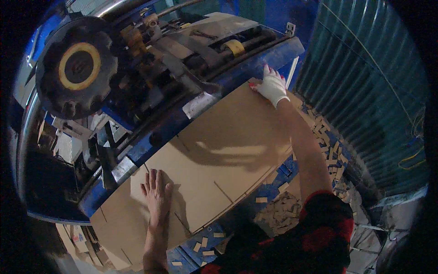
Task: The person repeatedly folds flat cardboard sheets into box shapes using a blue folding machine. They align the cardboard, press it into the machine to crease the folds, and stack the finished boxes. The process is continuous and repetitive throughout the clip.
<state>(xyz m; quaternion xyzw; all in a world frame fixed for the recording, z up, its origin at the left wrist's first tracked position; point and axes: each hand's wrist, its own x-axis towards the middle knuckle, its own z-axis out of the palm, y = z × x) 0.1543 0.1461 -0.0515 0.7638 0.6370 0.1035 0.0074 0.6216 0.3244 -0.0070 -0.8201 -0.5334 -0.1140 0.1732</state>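
A large brown cardboard sheet [214, 150] with short slots cut along its edges lies in front of a blue machine [255, 73], its far long edge against the machine. My bare left hand [156, 192] rests flat on the sheet left of its middle, fingers stretched forward. At the sheet's far right corner is my right hand [273, 89], in a white glove with red fingertips. Its fingers are apart and reach toward the machine's blue front, with the thumb at the corner of the sheet. The underside of that hand is hidden.
A black handwheel [80, 68] with a yellow ring sits on the machine at the upper left. Many small cardboard offcuts [335, 157] litter the blue surface and floor at the right and below. A green corrugated wall [369, 77] stands at the right. Cardboard pieces [80, 239] lie lower left.
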